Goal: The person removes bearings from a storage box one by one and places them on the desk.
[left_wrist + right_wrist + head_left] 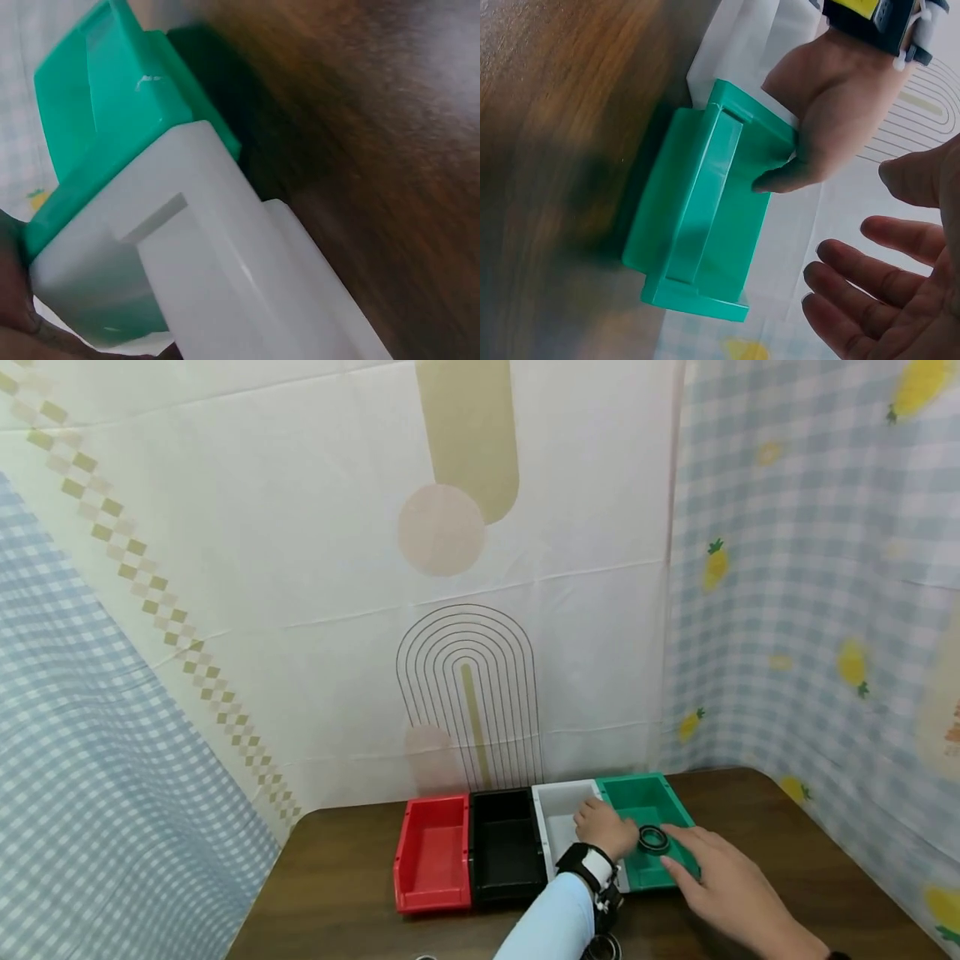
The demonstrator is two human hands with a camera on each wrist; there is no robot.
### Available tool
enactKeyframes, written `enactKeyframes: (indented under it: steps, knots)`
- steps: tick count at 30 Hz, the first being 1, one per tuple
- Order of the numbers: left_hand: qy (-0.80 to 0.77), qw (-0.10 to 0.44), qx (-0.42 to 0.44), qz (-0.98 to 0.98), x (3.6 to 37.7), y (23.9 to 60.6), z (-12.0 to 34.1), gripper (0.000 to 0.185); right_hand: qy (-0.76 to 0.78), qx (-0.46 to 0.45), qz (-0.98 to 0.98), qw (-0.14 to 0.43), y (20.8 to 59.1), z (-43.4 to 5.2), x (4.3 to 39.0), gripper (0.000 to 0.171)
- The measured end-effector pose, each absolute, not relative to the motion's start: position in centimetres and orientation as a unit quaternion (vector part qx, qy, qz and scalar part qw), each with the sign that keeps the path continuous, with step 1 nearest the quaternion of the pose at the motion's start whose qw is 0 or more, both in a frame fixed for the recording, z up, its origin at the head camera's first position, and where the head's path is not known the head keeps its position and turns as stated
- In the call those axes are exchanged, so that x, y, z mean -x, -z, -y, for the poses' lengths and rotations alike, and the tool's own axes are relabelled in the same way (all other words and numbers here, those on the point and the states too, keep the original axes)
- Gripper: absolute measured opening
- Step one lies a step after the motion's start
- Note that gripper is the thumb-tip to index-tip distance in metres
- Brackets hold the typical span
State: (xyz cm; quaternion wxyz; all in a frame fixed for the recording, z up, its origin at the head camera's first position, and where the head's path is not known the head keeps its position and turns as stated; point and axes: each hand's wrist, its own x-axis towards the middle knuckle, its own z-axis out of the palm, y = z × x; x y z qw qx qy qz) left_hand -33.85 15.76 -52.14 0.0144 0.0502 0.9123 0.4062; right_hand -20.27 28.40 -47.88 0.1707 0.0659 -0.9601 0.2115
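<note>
A black-and-silver ring-shaped bearing (pixel 653 839) shows within the outline of the green bin (pixel 637 789). My right hand (pixel 723 872) is just right of it with fingers spread and thumb apart. The right wrist view shows this right hand (pixel 900 277) holding nothing, and no bearing is visible there. My left hand (pixel 609 828) grips the adjoining side walls of the white bin (pixel 551 802) and the green bin. Its thumb hangs over the green bin's wall (pixel 757 112), while its other fingers are mostly hidden on the white bin's side.
A black bin (pixel 508 839) and a red bin (pixel 433 847) stand in the same row, left of the white one. Another bearing (pixel 603 947) lies on the brown table (pixel 337 877) by the left forearm. Part of a small ring (pixel 426 957) shows at the bottom edge. Cloth hangs behind.
</note>
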Motion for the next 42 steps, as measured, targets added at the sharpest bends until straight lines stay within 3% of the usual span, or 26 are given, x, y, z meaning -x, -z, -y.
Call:
enactKeyframes:
  steps: [6,16,28,42]
  knots:
    - [-0.448,0.032,-0.027,-0.893,34.72,52.46,-16.12,0.067,-0.212,-0.061,0.964,0.151,48.16,-27.92,20.40,0.046]
    - [-0.471,0.027,-0.022,-0.882,34.10,52.30,-16.62,0.060,-0.219,-0.062,0.959,0.169,48.20,-28.07,19.97,0.045]
    - [-0.472,0.015,-0.024,-0.881,34.27,52.97,-16.60,0.054,-0.255,-0.050,0.957,0.127,48.27,-28.37,19.66,0.046]
    - [-0.499,0.031,-0.040,-0.865,34.22,53.19,-16.10,0.060,-0.256,-0.056,0.960,0.098,48.52,-28.57,20.05,0.044]
